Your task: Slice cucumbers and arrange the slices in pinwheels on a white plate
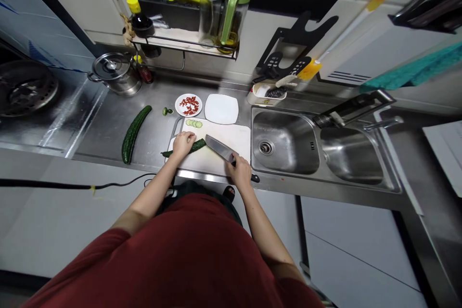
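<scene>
A cut cucumber [198,145] lies across the white cutting board [234,134], partly hidden under my left hand [183,144]. That hand's fingers are curled together just beyond the cucumber; anything pinched in them is too small to make out. My right hand [239,170] is closed round the black handle of a kitchen knife [218,148]. Its wide blade points up and left, with the tip close to the cucumber's cut end. Several thin cucumber slices [194,123] lie in a row at the board's upper left.
Left of the board lies a whole cucumber [135,134]; small green end pieces [166,111] lie nearby. Behind the board are a plate [177,109] of chopped red pieces and a white square dish [221,109]. A double sink [283,163] adjoins right; a lidded pot [122,82] stands back left.
</scene>
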Tool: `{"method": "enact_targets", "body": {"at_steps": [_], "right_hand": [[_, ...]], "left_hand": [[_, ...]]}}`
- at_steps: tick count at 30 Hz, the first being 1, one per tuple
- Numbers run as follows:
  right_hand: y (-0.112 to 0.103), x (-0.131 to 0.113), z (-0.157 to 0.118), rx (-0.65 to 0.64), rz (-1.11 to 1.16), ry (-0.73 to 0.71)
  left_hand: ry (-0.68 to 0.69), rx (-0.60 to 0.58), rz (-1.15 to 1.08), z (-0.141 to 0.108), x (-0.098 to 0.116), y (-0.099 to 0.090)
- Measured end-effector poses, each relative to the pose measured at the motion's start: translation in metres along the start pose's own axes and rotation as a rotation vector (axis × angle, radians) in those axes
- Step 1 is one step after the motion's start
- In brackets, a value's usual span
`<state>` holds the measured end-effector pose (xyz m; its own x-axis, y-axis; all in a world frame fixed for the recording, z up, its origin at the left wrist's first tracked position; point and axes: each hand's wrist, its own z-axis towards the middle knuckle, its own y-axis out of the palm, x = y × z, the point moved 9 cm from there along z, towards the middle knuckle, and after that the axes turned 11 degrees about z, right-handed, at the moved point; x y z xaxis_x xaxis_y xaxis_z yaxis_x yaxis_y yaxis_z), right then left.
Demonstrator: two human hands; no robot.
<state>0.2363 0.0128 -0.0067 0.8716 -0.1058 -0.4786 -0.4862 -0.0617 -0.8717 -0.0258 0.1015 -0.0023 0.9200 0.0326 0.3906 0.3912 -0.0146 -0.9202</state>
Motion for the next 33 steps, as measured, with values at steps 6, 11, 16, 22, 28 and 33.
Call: {"method": "enact_targets", "body": {"at_steps": [6,11,16,22,28,33], "right_hand": [[0.001,0.003,0.001,-0.003,0.132,0.053],[0.002,0.003,0.001,-0.017,0.211,0.089],[-0.001,-0.001,0.0,-0.036,0.236,0.109],[0.0,-0.003,0.0,-0.094,0.147,0.16],[0.009,-0.02,0.002,-0.219,0.029,0.042],[0.017,-0.035,0.0,-0.298,-0.065,-0.016]], "left_hand": [[0.111,-0.083,-0.013,-0.011,0.006,0.008],[0.125,-0.111,-0.032,-0.018,0.011,0.014],[0.074,-0.119,0.007,-0.03,0.015,0.018],[0.058,-0.143,0.053,-0.043,0.022,0.021],[0.073,-0.122,0.146,-0.052,0.029,0.027],[0.154,-0.12,0.177,-0.053,0.035,0.029]]}}
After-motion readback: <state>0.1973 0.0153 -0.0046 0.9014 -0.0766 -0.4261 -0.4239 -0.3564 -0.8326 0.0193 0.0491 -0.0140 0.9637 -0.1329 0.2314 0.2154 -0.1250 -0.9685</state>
